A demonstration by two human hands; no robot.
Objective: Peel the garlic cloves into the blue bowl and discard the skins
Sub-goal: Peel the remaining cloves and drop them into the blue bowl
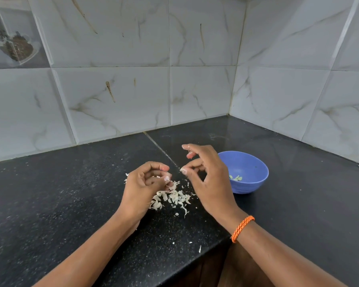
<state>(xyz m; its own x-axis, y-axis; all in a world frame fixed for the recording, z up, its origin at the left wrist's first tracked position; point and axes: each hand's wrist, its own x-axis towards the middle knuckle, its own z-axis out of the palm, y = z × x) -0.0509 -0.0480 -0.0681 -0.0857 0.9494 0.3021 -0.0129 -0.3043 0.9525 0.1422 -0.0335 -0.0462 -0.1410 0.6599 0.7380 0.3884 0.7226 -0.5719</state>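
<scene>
While both hands' grips curl, contents hidden, skins (172, 198) lie scattered beside the blue bowl (251, 175).

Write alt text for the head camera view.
Two hands work over a pile of garlic skins on a black counter: the left hand grips something, the right hand pinches. A blue bowl sits right.

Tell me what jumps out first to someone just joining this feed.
First, the two hands at centre over the black counter: the left hand curls its fingers round something small, too hidden to name, and the right hand pinches thumb to fingertip beside it. Beneath them lies a scatter of pale garlic skins. To the right stands the blue bowl holding a few peeled cloves, and an orange bracelet circles the right wrist.
</scene>
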